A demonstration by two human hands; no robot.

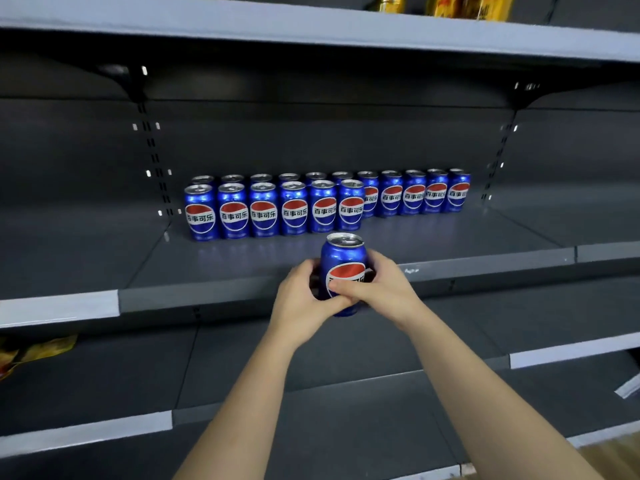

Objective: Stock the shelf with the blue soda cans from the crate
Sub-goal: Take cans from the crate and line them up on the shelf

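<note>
At the centre of the frame, both hands grip one blue metal soda can with a round red, white and blue logo (343, 258) before the dark grey metal shelf (242, 265).
The left hand (301, 299) curls round the can's left side and the right hand (384, 289) wraps its right side, thumb across the logo; the can is upright over the shelf's front edge. Just above it, a front row of six matching cans (277, 211) stands on the shelf, a back row of eleven (415, 195) behind it, reaching further right. Gold cans (467, 6) sit at the upper right; a yellow packet (31, 351) lies at the lower left.
</note>
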